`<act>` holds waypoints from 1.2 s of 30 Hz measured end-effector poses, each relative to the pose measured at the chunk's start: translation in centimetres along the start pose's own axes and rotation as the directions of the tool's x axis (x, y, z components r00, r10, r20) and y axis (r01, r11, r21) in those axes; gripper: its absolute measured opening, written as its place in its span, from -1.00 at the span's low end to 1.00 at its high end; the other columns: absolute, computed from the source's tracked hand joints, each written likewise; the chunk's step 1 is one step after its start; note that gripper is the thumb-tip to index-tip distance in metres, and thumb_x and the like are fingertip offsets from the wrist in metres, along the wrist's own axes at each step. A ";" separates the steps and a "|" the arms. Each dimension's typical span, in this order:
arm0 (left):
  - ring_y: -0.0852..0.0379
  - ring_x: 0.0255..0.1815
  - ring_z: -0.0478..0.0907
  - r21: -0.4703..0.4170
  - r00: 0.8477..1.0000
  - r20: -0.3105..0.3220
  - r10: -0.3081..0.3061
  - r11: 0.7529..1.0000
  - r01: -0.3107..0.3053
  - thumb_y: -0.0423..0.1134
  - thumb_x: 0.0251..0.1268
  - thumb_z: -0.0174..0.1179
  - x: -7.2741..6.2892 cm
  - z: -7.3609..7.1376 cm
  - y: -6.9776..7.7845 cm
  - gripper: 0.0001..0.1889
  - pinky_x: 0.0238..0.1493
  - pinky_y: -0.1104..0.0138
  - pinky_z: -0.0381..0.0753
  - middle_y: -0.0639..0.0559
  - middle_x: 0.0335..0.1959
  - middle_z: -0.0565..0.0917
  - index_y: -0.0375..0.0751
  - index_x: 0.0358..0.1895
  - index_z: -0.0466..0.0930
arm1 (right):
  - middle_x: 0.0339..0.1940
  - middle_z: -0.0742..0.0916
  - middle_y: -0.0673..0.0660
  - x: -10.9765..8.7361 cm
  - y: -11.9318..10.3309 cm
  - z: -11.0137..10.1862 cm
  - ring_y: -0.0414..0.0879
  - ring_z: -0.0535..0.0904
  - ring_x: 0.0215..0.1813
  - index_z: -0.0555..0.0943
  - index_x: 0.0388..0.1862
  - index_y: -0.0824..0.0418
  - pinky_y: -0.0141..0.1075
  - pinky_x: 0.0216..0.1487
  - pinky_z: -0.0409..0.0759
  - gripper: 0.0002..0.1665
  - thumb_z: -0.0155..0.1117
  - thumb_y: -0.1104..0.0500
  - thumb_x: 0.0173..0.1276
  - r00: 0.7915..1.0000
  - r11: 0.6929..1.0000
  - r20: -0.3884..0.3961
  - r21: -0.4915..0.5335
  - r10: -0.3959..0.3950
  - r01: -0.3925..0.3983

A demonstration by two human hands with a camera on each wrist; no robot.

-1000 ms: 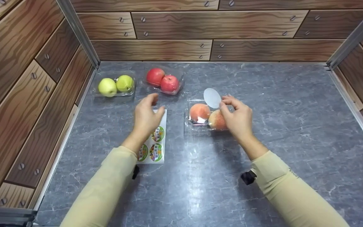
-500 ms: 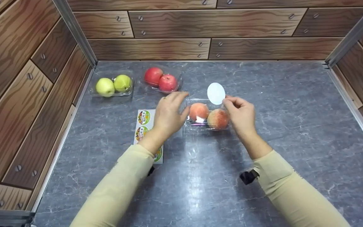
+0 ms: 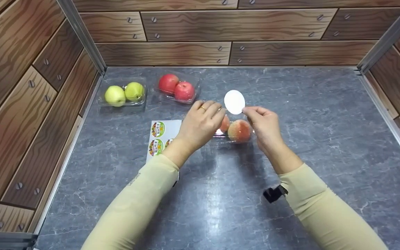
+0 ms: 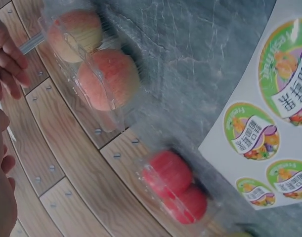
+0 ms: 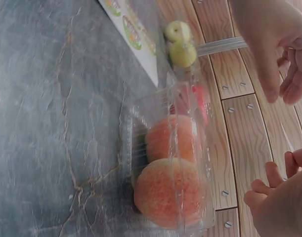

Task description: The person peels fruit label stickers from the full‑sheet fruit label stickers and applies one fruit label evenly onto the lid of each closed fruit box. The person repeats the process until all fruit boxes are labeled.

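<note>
A round white sticker (image 3: 234, 102), blank side showing, is pinched at its lower right edge by my right hand (image 3: 265, 126). My left hand (image 3: 200, 123), fingers bent, hovers just left of the sticker; the right wrist view shows a small gap between them. Beneath both hands stands a clear plastic box (image 5: 136, 123) with two peaches (image 3: 239, 131), one partly covered by the left hand in the head view. A sheet of round fruit stickers (image 3: 156, 137) lies left of the box, partly under the left forearm.
Toward the back left, one clear box holds two red apples (image 3: 184, 91) and another holds two yellow-green fruits (image 3: 115, 95). Wood-patterned walls (image 3: 186, 27) enclose the grey marbled table (image 3: 325, 139) at the back and sides.
My left hand has moved right from above the sticker sheet to beside the sticker. The right hand stays nearly in place, and the sticker has turned to face the head camera more squarely.
</note>
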State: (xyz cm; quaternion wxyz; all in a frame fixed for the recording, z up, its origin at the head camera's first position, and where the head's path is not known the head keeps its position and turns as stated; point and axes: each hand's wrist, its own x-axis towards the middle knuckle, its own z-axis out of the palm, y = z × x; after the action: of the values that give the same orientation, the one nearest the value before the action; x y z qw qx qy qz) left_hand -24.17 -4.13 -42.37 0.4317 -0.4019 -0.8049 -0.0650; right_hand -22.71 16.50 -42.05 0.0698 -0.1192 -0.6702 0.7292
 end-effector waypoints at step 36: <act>-0.02 -0.06 0.72 0.110 0.990 0.026 0.137 0.984 -0.139 -0.32 0.50 0.09 0.5 0.6 0.7 -0.84 -0.01 0.13 0.62 -0.05 -0.11 0.74 -0.16 -0.25 0.66 | -0.69 0.46 -0.11 -0.9 -0.1 0.9 -0.28 0.29 -0.56 0.70 -0.58 0.14 -0.48 -0.50 0.21 -0.69 0.34 0.35 0.40 0.991 0.997 0.126 0.063 0.036 -0.045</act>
State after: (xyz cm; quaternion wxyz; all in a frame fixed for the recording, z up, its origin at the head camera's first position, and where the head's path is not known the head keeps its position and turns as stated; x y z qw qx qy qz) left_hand -24.22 -3.09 -42.60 0.4496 -0.4324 -0.7815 0.0138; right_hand -22.11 15.38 -41.84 0.0166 -0.0845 -0.6465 0.7580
